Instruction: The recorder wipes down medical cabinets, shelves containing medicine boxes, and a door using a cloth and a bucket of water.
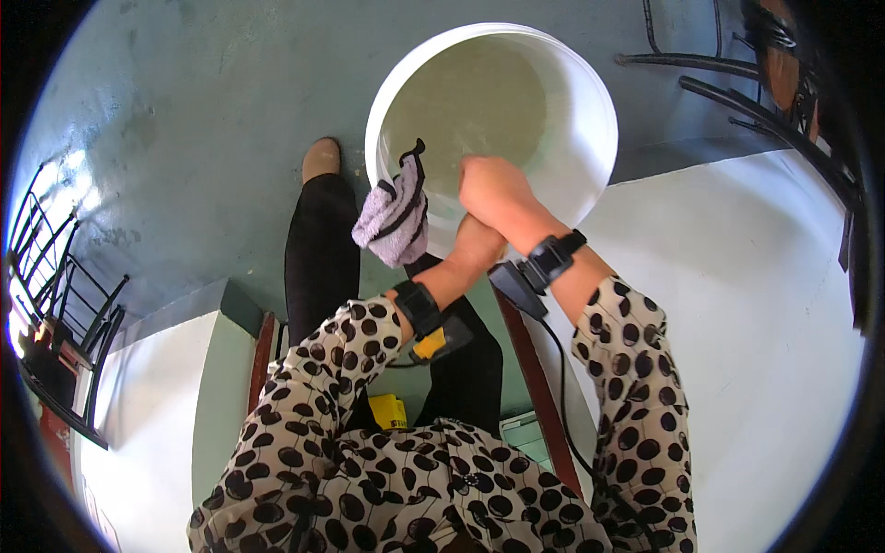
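Observation:
My right hand [494, 186] is curled into a fist over the near side of a white plastic bucket [588, 124]. Just beneath it, my left hand [478, 242] touches it, with the wrists close together. The fingers are mostly hidden, so whatever may lie inside them does not show. Cloudy greenish water [470, 104] covers the bucket's bottom. At the bucket's left rim, apart from both hands, hangs a crumpled lavender cloth [395, 221] with black edging. Each wrist wears a black strap with a small device.
Black metal-framed furniture [719, 66] stands at the upper right, and a black metal rack [69, 297] at the left. White low walls or ledges [726, 276] flank me, with a dark red door frame [532, 373] by my legs. A yellow object [387, 411] lies behind me.

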`<state>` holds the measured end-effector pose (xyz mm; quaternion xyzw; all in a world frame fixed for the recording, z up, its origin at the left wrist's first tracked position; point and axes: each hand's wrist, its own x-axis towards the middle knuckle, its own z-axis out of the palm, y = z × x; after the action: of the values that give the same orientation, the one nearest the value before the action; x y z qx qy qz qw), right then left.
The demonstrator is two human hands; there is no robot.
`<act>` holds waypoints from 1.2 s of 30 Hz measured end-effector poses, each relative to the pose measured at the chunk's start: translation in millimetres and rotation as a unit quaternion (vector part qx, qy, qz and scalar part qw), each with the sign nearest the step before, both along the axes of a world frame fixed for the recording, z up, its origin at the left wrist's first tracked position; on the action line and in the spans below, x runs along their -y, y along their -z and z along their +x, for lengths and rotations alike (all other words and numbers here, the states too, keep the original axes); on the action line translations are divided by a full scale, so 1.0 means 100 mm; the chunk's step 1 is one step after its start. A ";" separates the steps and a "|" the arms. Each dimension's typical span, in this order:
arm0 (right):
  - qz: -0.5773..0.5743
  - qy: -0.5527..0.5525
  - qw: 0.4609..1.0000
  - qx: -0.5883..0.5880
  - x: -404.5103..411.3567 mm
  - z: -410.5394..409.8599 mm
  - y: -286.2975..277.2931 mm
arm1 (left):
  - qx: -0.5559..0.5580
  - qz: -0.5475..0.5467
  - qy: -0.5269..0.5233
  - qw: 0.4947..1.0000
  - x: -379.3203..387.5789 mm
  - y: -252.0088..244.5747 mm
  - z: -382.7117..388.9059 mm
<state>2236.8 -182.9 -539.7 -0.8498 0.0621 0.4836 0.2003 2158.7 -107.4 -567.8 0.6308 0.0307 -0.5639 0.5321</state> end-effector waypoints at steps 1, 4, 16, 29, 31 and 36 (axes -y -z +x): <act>-0.007 0.002 1.000 0.003 0.01 -0.02 -0.05 | 0.028 0.022 0.123 0.992 0.04 -0.03 0.07; -0.097 -0.006 0.995 0.011 0.12 -0.09 -0.12 | 0.136 -0.025 0.018 0.990 0.21 -0.15 -0.14; -0.149 0.112 0.968 0.171 -0.15 0.01 -1.59 | 0.003 -0.078 -0.125 0.989 0.11 -1.08 -0.22; 0.041 0.494 0.811 0.311 0.04 -0.83 -3.59 | 0.496 -0.027 0.191 0.847 -0.56 -3.65 0.60; 0.208 0.550 0.751 0.301 0.08 -1.02 -3.92 | 0.240 -0.105 0.262 0.929 -0.56 -4.09 0.72; 0.493 0.594 0.531 0.348 -0.24 -1.29 -5.02 | -0.236 -0.242 0.216 0.916 -0.70 -4.72 0.55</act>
<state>2107.9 -159.0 -38.0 -0.4844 0.2301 -0.1277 0.8343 2213.2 -37.8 -96.1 0.3227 -0.1194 -0.7877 0.5111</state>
